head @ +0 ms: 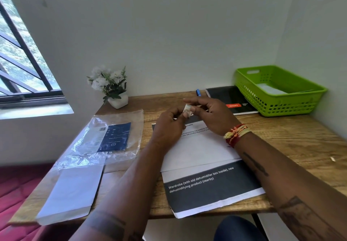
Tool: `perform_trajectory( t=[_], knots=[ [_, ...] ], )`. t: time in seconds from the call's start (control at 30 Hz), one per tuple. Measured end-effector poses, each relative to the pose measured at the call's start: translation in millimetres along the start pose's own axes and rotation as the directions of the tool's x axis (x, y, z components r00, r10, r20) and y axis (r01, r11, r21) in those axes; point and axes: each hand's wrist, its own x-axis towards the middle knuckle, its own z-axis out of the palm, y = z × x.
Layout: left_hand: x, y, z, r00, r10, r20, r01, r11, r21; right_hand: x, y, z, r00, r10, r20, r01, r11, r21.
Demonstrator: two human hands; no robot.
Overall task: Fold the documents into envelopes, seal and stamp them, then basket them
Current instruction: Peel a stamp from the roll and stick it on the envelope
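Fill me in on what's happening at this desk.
A person sits at a wooden desk doing envelope work. Both hands, the left hand and the right hand, meet above a white envelope and pinch a small pale item, probably a stamp. A printed document lies under the envelope. A plastic sleeve of spare envelopes lies to the left. The green basket at the far right already holds something white.

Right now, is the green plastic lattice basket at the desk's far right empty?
Not empty. The green plastic lattice basket already holds a flat white paper item, likely an envelope, lying on its floor.
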Motion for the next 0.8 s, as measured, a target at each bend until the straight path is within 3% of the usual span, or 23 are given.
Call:
perform_trajectory(
  t=[0.23,0.8],
  knots=[
    [3.4,-1.6,-1.1,0.993,-0.117,-0.013,0.116,0.991,-0.070,-0.8,-1.7,-2.4,1.000,0.006,0.026,-0.006,1.000,0.002],
    [3.7,-4.3,-2.4,0.995,-0.095,-0.012,0.095,0.995,0.030,-2.8,-1.7,-2.3,0.996,-0.001,0.090,0.002,1.000,-0.012]
  ],
)
